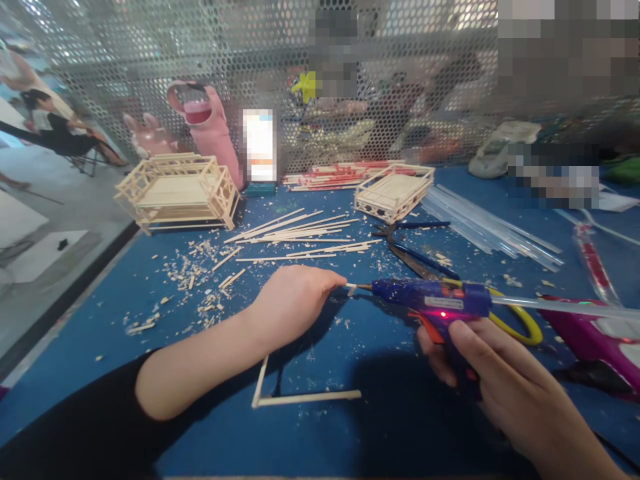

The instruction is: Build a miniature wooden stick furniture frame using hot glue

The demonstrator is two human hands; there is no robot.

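I counted two hands in my view: one left hand [293, 300] and one right hand [505, 380]. There was one glue gun [435, 303], with one short stick [351, 288] at its nozzle. One L-shaped frame [300, 398] was made of two sticks. I saw two stick-built models: one bench-like model [177, 193] and one tray-like model [393, 192]. Cutting tools came to two: one pair of yellow-handled scissors [520, 320] and one pair of dark-handled cutters [415, 227]. The loose wooden sticks [295, 233] ran past a dozen, overlapping too much for an exact count. The clear glue rods [490, 230] and the red-marked sticks [330, 177] were likewise bundles I could not count.
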